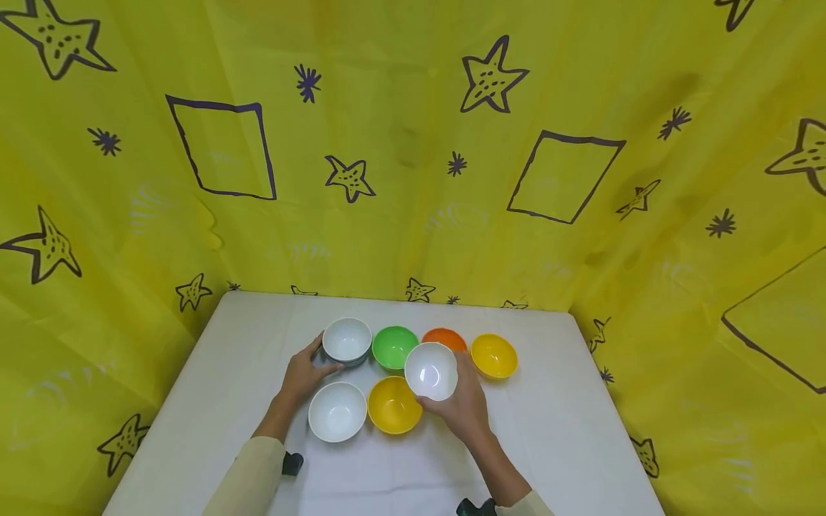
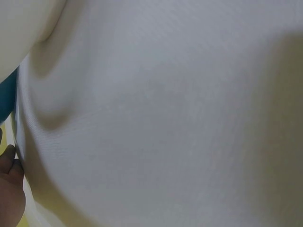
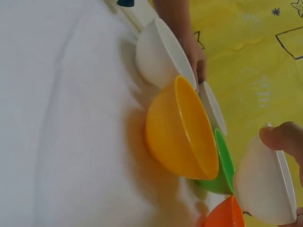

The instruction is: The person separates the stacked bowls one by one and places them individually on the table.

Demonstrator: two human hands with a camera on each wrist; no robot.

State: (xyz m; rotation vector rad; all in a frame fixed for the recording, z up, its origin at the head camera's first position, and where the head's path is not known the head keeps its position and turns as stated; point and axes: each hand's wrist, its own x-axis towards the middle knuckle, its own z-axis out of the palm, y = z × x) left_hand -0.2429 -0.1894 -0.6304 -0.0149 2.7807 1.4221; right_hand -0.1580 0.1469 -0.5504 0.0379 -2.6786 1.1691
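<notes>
My left hand (image 1: pixel 302 373) is around the near left side of a white bowl (image 1: pixel 347 339) that sits in a blue bowl (image 2: pixel 7 94), its thumb low at the front. My right hand (image 1: pixel 466 405) grips a second white bowl (image 1: pixel 431 371) by the side, raised and tipped so that its inside shows. In the right wrist view the thumb (image 3: pixel 281 136) is over its rim. Below and left of the raised bowl stands a yellow bowl (image 1: pixel 395 405), beside a third white bowl (image 1: pixel 338 412). Behind are a green bowl (image 1: pixel 395 348) and a partly hidden orange bowl (image 1: pixel 444 337).
Another yellow bowl (image 1: pixel 494 356) stands at the right end of the back row. All the standing bowls are on a table with a white cloth (image 1: pixel 555 444). Yellow curtains (image 1: pixel 400 236) with drawn stars and boxes surround the back and sides.
</notes>
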